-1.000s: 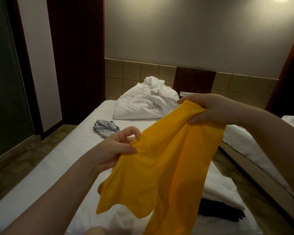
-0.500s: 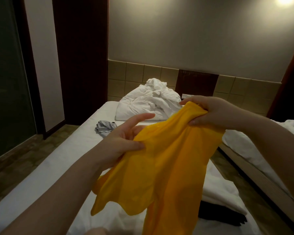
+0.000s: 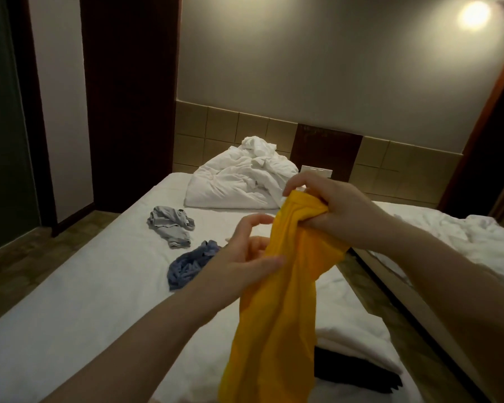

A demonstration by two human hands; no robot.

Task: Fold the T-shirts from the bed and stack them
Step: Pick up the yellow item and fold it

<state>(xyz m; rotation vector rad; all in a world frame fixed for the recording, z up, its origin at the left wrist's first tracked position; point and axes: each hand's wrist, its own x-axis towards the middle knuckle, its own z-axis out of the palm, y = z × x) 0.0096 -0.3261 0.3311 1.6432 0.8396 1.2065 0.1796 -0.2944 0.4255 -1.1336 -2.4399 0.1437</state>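
— Two crumpled shirts, grey [image 3: 170,226] and blue [image 3: 189,264], lay on the bed [image 3: 79,292]; the blue was hidden earlier.
— And the left hand [image 3: 245,266]?
— It pinched the yellow T-shirt [image 3: 277,309], now bunched narrower, hanging lengthwise downward above the bed from the right hand [image 3: 326,207], whose fingers were clenched on its top.
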